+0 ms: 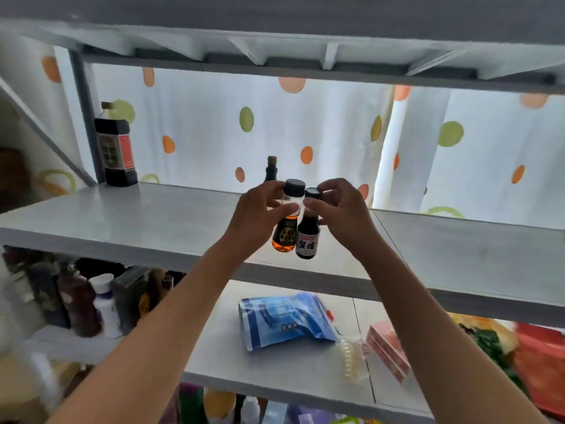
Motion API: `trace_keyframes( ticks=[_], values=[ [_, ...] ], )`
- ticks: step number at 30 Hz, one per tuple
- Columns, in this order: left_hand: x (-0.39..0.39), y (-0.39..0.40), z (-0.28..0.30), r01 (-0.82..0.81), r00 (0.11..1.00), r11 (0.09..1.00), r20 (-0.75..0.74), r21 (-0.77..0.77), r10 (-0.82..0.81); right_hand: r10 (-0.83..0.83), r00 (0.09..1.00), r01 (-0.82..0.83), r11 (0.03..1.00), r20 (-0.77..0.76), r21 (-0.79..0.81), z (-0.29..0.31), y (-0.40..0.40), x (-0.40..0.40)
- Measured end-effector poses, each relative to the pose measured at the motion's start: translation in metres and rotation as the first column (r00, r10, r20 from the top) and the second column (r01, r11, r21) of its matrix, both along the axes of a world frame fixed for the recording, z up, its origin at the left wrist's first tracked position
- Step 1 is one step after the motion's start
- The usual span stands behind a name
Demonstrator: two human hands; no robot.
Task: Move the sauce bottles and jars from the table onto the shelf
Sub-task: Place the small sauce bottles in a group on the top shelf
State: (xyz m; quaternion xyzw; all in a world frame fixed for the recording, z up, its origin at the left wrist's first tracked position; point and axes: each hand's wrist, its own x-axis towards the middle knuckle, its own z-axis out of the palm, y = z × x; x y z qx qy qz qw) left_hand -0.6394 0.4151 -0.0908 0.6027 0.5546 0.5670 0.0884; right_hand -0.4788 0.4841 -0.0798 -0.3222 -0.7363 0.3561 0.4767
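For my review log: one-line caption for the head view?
Left hand holds an amber bottle, right hand a dark bottle, at the upper shelf.

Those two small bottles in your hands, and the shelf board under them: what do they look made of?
Amber-filled small bottle: clear, glossy, probably glass; light passes through its empty neck. Dark small bottle with white label: glossy, glass or plastic, unclear. Both caps look like matte black plastic. Grey shelf board: smooth, matte, likely painted or laminated board.

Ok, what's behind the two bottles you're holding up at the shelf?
Behind the amber bottle and dark bottle, a small dark bottle stands on the shelf; only its neck and shoulder show. The left hand covers its base.
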Motion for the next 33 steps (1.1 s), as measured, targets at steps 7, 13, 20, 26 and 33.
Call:
trace_keyframes(
  ticks=[7,13,20,26,33],
  values=[
    [-0.032,0.105,-0.017,0.071,0.997,0.996,0.035,-0.055,-0.069,-0.119,0.992,0.122,0.991,0.046,-0.063,-0.014,0.092,-0.030],
    [-0.026,0.157,-0.032,0.032,0.999,0.996,0.046,-0.088,-0.028,-0.144,0.986,0.145,0.989,0.087,0.001,-0.018,0.143,-0.032],
    [-0.027,0.166,-0.045,-0.035,0.998,0.993,0.049,-0.112,0.041,-0.043,0.972,0.037,0.999,0.233,0.029,-0.027,0.168,-0.019],
    [-0.026,0.172,-0.055,-0.100,0.995,0.980,-0.006,-0.174,0.101,0.170,0.898,-0.132,0.984,0.406,-0.120,-0.048,0.195,-0.014],
    [-0.042,0.215,-0.047,-0.176,0.984,0.964,-0.051,-0.198,0.169,0.065,0.890,-0.058,0.998,0.452,-0.028,-0.047,0.225,-0.041]
  ],
)
